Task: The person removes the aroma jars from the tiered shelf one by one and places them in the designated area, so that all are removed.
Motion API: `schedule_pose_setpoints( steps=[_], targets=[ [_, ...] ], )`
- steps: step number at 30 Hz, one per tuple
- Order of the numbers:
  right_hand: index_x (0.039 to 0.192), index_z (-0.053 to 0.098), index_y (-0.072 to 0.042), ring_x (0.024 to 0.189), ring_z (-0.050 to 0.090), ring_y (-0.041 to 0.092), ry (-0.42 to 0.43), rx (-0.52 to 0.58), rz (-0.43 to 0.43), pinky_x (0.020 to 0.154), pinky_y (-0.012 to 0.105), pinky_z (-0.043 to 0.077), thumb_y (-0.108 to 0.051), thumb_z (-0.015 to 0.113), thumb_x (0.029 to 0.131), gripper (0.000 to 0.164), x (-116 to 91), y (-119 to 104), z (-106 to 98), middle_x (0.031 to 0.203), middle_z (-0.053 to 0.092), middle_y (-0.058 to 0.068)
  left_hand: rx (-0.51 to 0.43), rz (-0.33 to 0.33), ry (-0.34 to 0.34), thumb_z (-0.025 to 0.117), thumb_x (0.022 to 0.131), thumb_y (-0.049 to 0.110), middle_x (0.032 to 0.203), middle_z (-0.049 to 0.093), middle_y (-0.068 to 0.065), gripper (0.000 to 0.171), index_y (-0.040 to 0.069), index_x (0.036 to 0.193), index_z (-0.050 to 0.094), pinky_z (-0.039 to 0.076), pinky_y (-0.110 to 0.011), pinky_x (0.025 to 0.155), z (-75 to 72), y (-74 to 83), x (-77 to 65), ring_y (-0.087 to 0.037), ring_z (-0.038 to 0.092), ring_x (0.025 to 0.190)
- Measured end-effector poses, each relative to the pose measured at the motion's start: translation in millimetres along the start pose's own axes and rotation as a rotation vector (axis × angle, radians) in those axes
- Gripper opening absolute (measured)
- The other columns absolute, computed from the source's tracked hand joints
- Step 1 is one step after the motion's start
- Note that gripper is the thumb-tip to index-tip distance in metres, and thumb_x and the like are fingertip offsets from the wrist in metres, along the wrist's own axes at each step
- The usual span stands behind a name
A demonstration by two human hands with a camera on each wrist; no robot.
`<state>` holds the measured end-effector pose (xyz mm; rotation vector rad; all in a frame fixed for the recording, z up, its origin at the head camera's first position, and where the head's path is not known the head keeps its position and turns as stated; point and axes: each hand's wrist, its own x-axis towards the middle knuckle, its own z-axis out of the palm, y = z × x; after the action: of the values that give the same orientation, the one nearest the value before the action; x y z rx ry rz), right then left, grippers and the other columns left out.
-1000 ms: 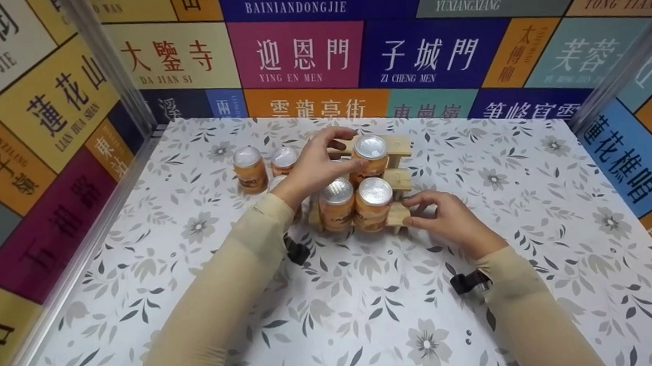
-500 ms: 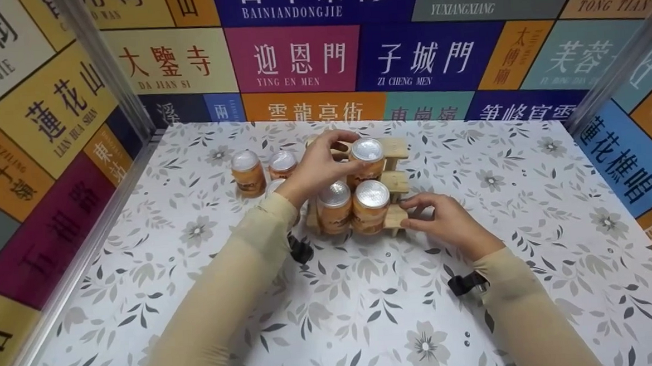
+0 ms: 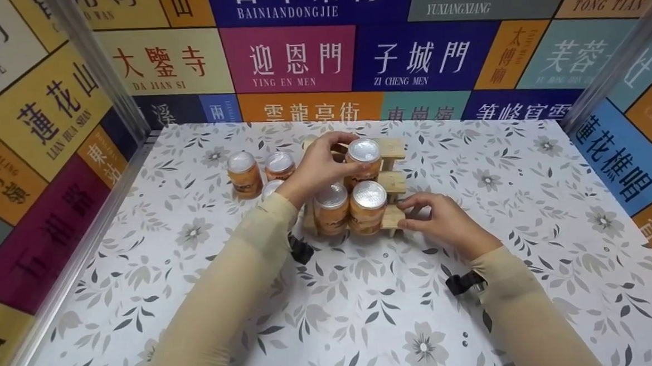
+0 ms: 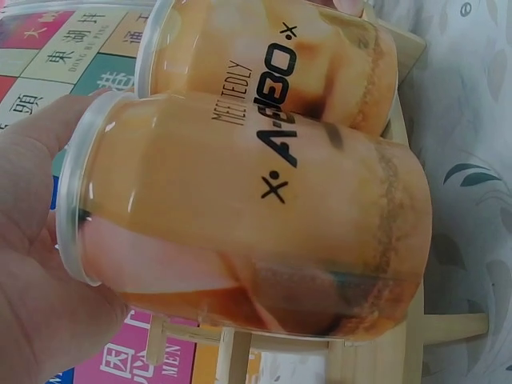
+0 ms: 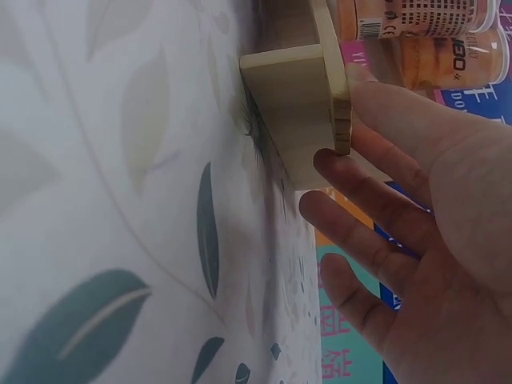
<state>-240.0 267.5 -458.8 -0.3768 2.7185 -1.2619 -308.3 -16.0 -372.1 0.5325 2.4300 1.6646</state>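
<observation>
My left hand (image 3: 322, 166) grips an orange can (image 3: 362, 170) with a clear-silver lid, thumb in front and fingers behind. That can stands upright on a raised step of a small wooden stepped rack (image 3: 392, 147). Two like cans, a left one (image 3: 332, 210) and a right one (image 3: 368, 210), stand side by side on the lowest step. In the left wrist view a large can (image 4: 256, 216) fills the foreground, lettering on its side. At the rack's right end my right hand (image 3: 445, 221) pinches the lowest step; in the right wrist view the thumb lies on the board's edge (image 5: 338, 96).
Left of the rack stand an upright can (image 3: 244, 176), another can (image 3: 279, 166), and a third can (image 3: 272, 188) partly hidden by the left arm. The table (image 3: 338, 316) has a leaf-patterned cover. Lettered panels (image 3: 291, 59) rise behind and at both sides.
The head view has shifted slightly. Both hands keep their hold, and the cans and rack stay in place relative to each other.
</observation>
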Motion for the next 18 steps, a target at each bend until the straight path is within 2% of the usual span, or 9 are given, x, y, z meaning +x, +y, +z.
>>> schedule_pose_setpoints(
  steps=[6,18],
  targets=[
    [0.119,0.074,-0.012,0.103,0.067,0.027,0.010,-0.052,-0.055,0.077,0.023,0.050,-0.025,0.085,0.087,0.036,1.4,0.4,-0.4,0.119,0.073,0.008,-0.009,0.014,0.007,0.089,0.081,0.028,0.122,0.066,-0.003,0.061,0.012,0.134,0.062,0.055,-0.030,0.096,-0.2,1.0,0.2,-0.016,0.063,0.110],
    [0.119,0.074,-0.012,0.104,0.066,0.026,0.003,-0.011,-0.030,0.083,0.028,0.052,-0.024,0.085,0.087,0.036,0.4,0.2,-0.7,0.120,0.072,0.007,-0.081,0.032,0.040,0.085,0.082,0.014,0.124,0.064,-0.011,0.057,0.009,0.134,0.061,0.058,-0.031,0.094,1.4,0.0,-0.6,-0.023,0.065,0.110]
  ],
)
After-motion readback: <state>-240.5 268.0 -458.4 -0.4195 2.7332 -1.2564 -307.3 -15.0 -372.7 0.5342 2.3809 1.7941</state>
